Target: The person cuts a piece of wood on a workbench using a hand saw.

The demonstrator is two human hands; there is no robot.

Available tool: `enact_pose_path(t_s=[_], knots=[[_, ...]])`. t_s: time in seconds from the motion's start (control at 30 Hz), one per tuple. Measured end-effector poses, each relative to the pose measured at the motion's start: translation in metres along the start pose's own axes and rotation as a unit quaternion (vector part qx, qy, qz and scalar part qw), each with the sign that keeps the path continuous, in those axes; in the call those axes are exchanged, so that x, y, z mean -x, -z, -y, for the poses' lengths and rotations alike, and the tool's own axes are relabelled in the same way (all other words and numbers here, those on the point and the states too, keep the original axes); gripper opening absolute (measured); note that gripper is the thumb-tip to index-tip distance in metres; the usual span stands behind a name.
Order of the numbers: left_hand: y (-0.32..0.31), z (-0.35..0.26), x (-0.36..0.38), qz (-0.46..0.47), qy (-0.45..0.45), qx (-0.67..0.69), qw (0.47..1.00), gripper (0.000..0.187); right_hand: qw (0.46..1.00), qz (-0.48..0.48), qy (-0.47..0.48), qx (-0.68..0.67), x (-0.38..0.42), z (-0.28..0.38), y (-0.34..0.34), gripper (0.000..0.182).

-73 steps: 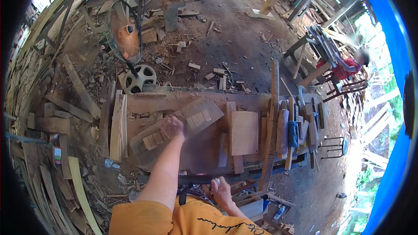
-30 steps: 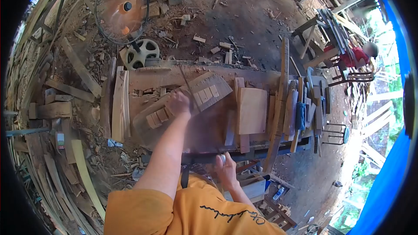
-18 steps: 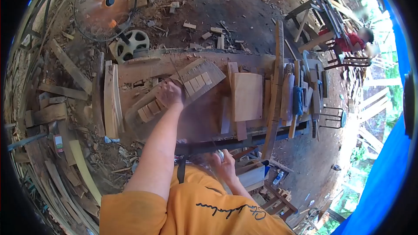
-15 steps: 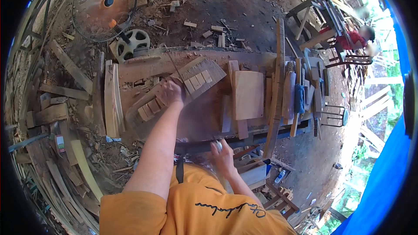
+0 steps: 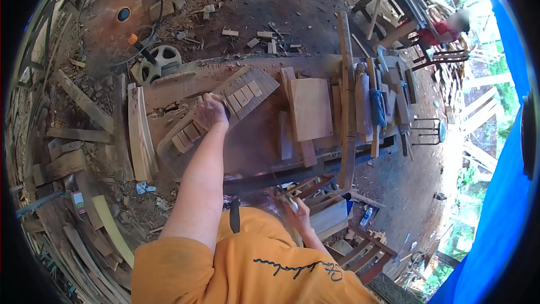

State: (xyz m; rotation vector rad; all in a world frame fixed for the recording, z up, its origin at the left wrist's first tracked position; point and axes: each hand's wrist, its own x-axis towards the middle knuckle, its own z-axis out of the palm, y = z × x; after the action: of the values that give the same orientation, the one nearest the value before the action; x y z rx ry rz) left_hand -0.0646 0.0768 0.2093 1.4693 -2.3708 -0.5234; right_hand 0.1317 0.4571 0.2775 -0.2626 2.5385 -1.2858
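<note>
My left hand is closed and bears down on a thick wooden plank, fingers curled over its middle. Small pale wooden blocks lie in a row on the plank to the right of this hand, and more blocks lie to its left. The plank rests slantwise on the workbench. Low by my waist, past the bench's near edge, my right hand is closed round the pale handle of a handsaw. Its thin blade, seen almost edge-on and blurred, points up toward the bench.
Boards and a long upright beam cover the bench's right side. A fan stands at the far left, with a wheel beside it. Wooden chair parts lie at lower right. A person in red sits at upper right.
My right hand has drawn the handsaw back toward my body and to the right, and the blade has left the plank. The left hand keeps its place on the plank. The whole view has shifted slightly.
</note>
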Motion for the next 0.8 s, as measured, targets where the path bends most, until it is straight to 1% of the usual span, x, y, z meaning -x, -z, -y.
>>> enact_pose_path(t_s=[0.03, 0.07, 0.13, 0.2, 0.23, 0.27, 0.3, 0.4, 0.43, 0.47, 0.57, 0.6, 0.67, 0.7, 0.8], knots=[[0.008, -0.008, 0.000, 0.008, 0.005, -0.036, 0.999, 0.029, 1.000, -0.003, -0.012, -0.005, 0.017, -0.005, 0.012, 0.015], [0.015, -0.014, -0.002, 0.014, 0.011, -0.073, 0.997, 0.030, 1.000, -0.005, -0.003, -0.003, 0.032, -0.011, 0.025, 0.015], [0.022, -0.015, -0.004, 0.013, 0.011, -0.045, 0.999, 0.033, 0.999, 0.018, -0.049, 0.014, 0.049, -0.009, 0.044, 0.017], [0.029, -0.014, -0.008, 0.016, 0.009, -0.021, 1.000, 0.036, 0.999, 0.002, -0.043, 0.009, 0.046, 0.000, 0.047, 0.018], [0.035, -0.010, -0.014, 0.050, 0.004, 0.017, 0.999, 0.039, 0.999, -0.012, -0.043, 0.005, 0.039, 0.006, 0.045, 0.018], [0.037, -0.002, -0.020, 0.085, -0.001, 0.054, 0.995, 0.041, 0.999, -0.013, -0.041, 0.002, 0.028, 0.011, 0.040, 0.018], [0.037, 0.013, -0.025, 0.061, -0.061, 0.059, 0.995, 0.042, 1.000, -0.011, -0.013, -0.009, 0.014, 0.015, 0.030, 0.019], [0.054, 0.020, -0.014, 0.064, -0.057, 0.020, 0.996, 0.044, 0.998, 0.002, 0.050, -0.030, -0.030, 0.033, 0.000, 0.022], [0.055, 0.020, -0.008, 0.059, -0.067, -0.016, 0.996, 0.045, 0.998, 0.001, 0.051, -0.033, -0.043, 0.045, -0.009, 0.022], [0.058, 0.017, -0.004, 0.056, -0.070, -0.018, 0.996, 0.045, 0.997, -0.004, 0.070, -0.029, -0.055, 0.060, -0.017, 0.023], [0.062, 0.004, 0.005, 0.055, -0.028, -0.067, 0.996, 0.044, 0.994, -0.013, 0.103, -0.030, -0.074, 0.075, -0.038, 0.023], [0.064, 0.002, 0.004, 0.054, -0.029, -0.067, 0.996, 0.044, 0.992, -0.015, 0.117, -0.033, -0.079, 0.078, -0.043, 0.023], [0.068, -0.002, 0.003, 0.085, -0.016, -0.092, 0.992, 0.041, 0.993, -0.013, 0.107, -0.038, -0.081, 0.083, -0.048, 0.022], [0.054, 0.004, 0.003, 0.088, -0.016, -0.092, 0.992, 0.041, 0.995, -0.006, 0.095, -0.036, -0.081, 0.082, -0.049, 0.022], [0.010, 0.032, -0.004, 0.054, -0.020, -0.076, 0.995, 0.038, 0.997, 0.016, 0.066, -0.036, -0.074, 0.074, -0.049, 0.022]])
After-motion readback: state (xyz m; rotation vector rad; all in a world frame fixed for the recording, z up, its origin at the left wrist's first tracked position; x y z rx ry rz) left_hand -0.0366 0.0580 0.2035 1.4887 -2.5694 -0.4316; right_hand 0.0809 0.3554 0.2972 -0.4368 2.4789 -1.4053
